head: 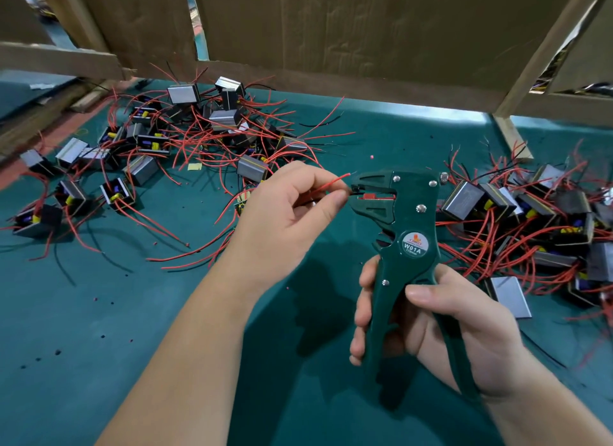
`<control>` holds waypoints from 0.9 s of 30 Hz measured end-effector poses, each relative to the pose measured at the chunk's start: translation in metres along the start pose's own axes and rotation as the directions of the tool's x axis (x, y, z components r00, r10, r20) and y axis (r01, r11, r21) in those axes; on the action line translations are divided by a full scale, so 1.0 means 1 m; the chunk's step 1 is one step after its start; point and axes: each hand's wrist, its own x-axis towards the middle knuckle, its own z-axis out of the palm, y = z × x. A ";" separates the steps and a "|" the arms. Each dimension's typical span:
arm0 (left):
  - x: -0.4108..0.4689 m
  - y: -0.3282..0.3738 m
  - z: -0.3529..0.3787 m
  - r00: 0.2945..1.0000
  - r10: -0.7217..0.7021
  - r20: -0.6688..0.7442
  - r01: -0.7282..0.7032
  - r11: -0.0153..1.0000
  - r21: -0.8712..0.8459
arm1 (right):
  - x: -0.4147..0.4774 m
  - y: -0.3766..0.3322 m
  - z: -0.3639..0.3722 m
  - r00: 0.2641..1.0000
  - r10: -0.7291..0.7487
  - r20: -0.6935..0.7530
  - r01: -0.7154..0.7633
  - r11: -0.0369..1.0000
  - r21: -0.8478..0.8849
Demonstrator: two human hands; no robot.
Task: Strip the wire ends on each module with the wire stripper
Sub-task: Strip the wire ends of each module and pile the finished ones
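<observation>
Dark green wire stripper (409, 233); red wires (212, 147); teal mat (132, 313).

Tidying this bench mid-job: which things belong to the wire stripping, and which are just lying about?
Job: wire stripper, in the right hand; red wire, pinched by the left hand; modules in two piles.
Lying about: cardboard panels; yellow scrap; pink insulation bit.

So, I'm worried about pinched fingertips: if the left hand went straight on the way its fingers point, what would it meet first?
The mouth of the wire stripper: the left hand, pinching a red wire, points straight at it, almost touching. Depth seems matched, but one view cannot confirm.
</observation>
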 end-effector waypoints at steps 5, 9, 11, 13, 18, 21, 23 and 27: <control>0.000 0.001 0.001 0.999 0.046 -0.021 -0.045 0.997 0.062 | 0.001 0.001 -0.002 1.000 -0.005 -0.017 0.005 1.000 -0.011; 0.000 0.002 0.001 0.999 0.051 -0.016 -0.049 0.995 0.083 | 0.001 0.001 -0.002 1.000 -0.003 -0.002 0.003 1.000 0.003; 0.000 0.003 0.001 0.998 0.057 -0.014 -0.055 0.994 0.090 | 0.000 0.001 -0.002 1.000 -0.005 0.005 0.005 1.000 0.009; 0.000 0.003 0.002 0.998 0.064 -0.013 -0.062 0.993 0.101 | 0.000 0.001 -0.002 1.000 -0.007 0.017 0.007 1.000 0.014; 0.000 0.005 0.001 0.997 0.070 -0.009 -0.069 0.990 0.126 | -0.001 0.000 -0.002 1.000 -0.003 0.021 0.003 1.000 0.016; 0.000 0.005 0.001 0.998 0.068 -0.007 -0.066 0.990 0.127 | 0.000 0.000 -0.001 1.000 -0.001 0.000 0.001 1.000 0.007; 0.000 0.006 0.002 0.997 0.073 -0.008 -0.072 0.988 0.133 | -0.001 -0.001 0.000 1.000 0.004 -0.031 -0.003 1.000 0.006; 0.000 0.004 0.001 0.996 0.076 -0.038 -0.069 0.986 0.152 | -0.002 0.000 0.003 0.998 0.007 -0.065 -0.006 1.000 0.017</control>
